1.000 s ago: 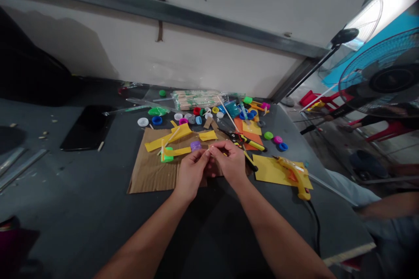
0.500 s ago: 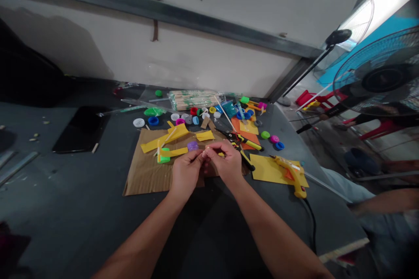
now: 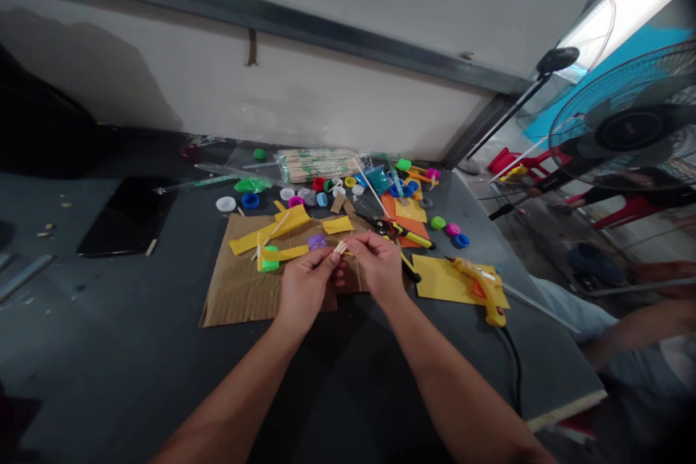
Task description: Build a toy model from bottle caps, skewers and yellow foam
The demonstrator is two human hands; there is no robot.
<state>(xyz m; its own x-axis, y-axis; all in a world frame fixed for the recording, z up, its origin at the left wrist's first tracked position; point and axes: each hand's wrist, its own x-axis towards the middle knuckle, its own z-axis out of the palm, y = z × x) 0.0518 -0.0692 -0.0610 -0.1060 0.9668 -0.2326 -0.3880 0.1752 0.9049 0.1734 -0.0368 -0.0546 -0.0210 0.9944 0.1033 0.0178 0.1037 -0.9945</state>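
Note:
Just above the front part of the brown cardboard, my left hand and my right hand meet fingertip to fingertip. Between them are a few short pale wooden sticks, side by side; both hands pinch them, and the fingers partly cover them. To the left on the cardboard lie yellow paper strips, a green cap and a purple cap. Beyond my right hand are black-and-yellow pliers, resting partly on orange paper.
A yellow glue gun lies on a yellow sheet at right, its cord trailing forward. Bottle caps and a bag of wooden sticks line the back. A phone lies left. A fan and another person's arm are at right.
The short sticks now show between my fingertips, where before they were mostly covered. My right fingers have shifted slightly. The whole view has moved a little.

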